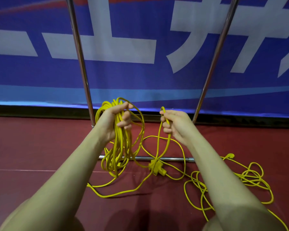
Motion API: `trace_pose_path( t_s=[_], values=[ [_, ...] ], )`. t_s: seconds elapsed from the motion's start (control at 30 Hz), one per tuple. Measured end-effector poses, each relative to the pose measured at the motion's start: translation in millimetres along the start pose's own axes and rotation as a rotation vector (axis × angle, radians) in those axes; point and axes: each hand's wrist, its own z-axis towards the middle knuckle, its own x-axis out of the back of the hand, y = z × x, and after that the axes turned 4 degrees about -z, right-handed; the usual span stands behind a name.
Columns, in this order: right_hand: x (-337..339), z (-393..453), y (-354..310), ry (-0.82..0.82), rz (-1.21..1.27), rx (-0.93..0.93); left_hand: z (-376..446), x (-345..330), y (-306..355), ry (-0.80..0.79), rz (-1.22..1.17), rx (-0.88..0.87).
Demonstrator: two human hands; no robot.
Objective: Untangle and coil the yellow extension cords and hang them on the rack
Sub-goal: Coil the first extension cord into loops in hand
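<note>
yellow extension cords (223, 180) tangled loose on red floor (40, 147) before rack (81, 64) | coiled bundle (118, 147) gripped by left hand (113, 120) | single strand pinched by right hand (175, 124)

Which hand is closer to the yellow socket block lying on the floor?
The right hand, as it looks from here. It pinches a cord loop that hangs down to the socket block, almost straight above it. The left hand grips the coiled bundle further off to the left.
</note>
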Motion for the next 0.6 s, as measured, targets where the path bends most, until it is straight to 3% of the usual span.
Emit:
trace_pose_path(
  t_s=[0.27,0.43,0.6],
  values=[
    [-9,2,-8,-0.052,0.736,-0.166,2,-5,-27,-0.019,0.153,0.219],
    [-17,2,-12,-0.124,0.744,-0.137,-1,-5,-46,-0.108,0.322,0.306],
    [-16,10,-12,-0.136,0.749,-0.139,-7,-11,-49,-0.214,0.171,0.348]
  ],
)
